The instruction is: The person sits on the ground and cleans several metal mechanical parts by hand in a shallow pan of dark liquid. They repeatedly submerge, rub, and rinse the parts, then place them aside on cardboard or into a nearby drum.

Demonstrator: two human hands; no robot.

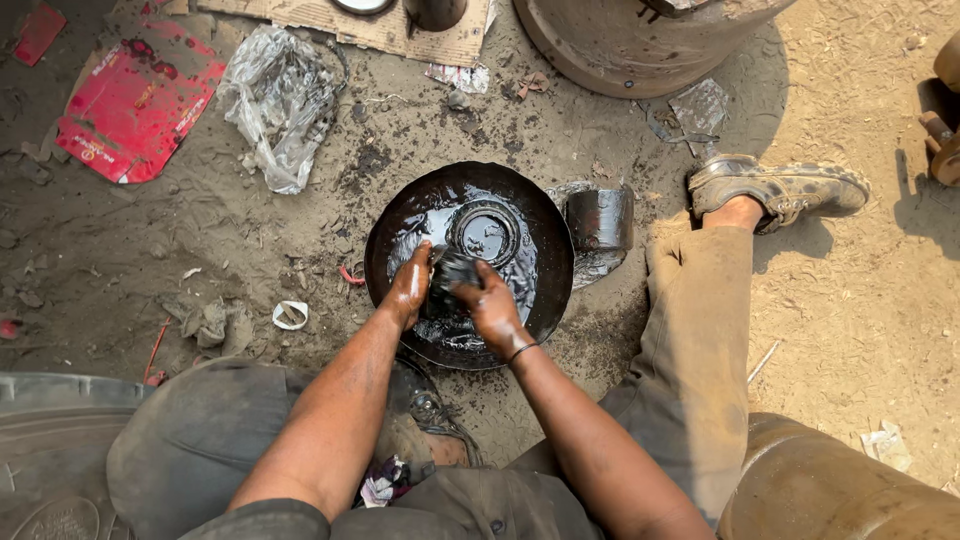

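Seen from the head camera, both bare forearms reach down and forward from the seated person and meet over a round, shallow black pan (pixel 395 215) that sits on the oily ground between the legs. The left hand (pixel 408 288) comes in from the lower left with its wrist nearly straight; its fingers are curled closed against the left side of a small, dark, grease-coated part (pixel 455 272). The right hand (pixel 493 308) comes in from the lower right, a thin dark band at its wrist, and its fingers wrap the same part from the right, so the two hands clasp it between them. How tightly each finger presses cannot be told under the black grease. The part is held just above the pan's near half, over a pool of glossy black liquid. Farther back in the pan lies a dark metal ring (pixel 487 232). A short black cylinder (pixel 600 218) rests just beside the pan's right rim.

At upper left, a flattened red package (pixel 135 105) with pale markings lies on the dirt, well apart from the pan. Next to it is a crumpled clear plastic bag (pixel 280 100). A strip of brown cardboard (pixel 400 35) lies along the top edge. The person's dusty shoe (pixel 780 188) rests to the right, beyond the bent knee.
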